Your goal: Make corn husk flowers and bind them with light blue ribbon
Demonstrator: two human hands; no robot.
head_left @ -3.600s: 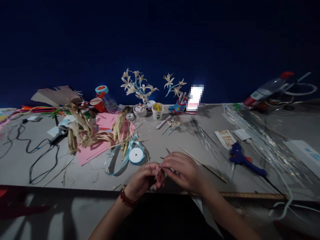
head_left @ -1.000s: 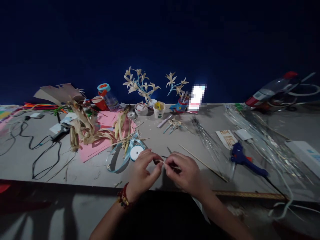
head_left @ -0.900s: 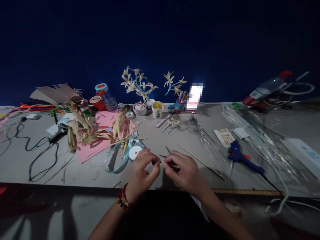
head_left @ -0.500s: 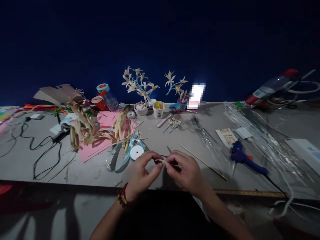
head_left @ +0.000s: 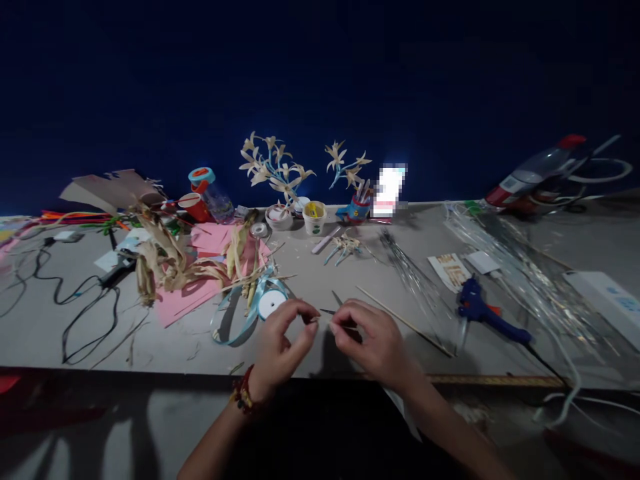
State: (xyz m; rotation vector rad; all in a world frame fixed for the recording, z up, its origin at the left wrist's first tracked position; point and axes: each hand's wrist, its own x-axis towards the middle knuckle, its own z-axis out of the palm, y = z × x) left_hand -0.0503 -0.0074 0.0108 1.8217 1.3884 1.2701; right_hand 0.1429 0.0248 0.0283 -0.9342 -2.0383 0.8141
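Pale strip [head_left: 324, 321], two-handed pinch

Left hand [head_left: 287, 340] closed finger-to-thumb on one end; right hand [head_left: 373, 337] likewise. We judge uneven pulling could tear or slip it. The strip bridges the gap between fingertips [head_left: 312, 311]; dimness blurs its ends for us. Just beyond: pointed blades [head_left: 327, 311]; farther, artificial flowers [head_left: 261, 175].

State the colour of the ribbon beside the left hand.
The ribbon is light blue, shown in the head view.

No writing can be read. The white cup [head_left: 315, 223] bears a small green mark [head_left: 316, 230], the white box [head_left: 603, 297] blue print [head_left: 618, 301], the flat packet [head_left: 449, 272] brownish marks [head_left: 454, 269], the tilted bottle [head_left: 537, 168] a red-and-white label [head_left: 506, 189], all too small or blurred.
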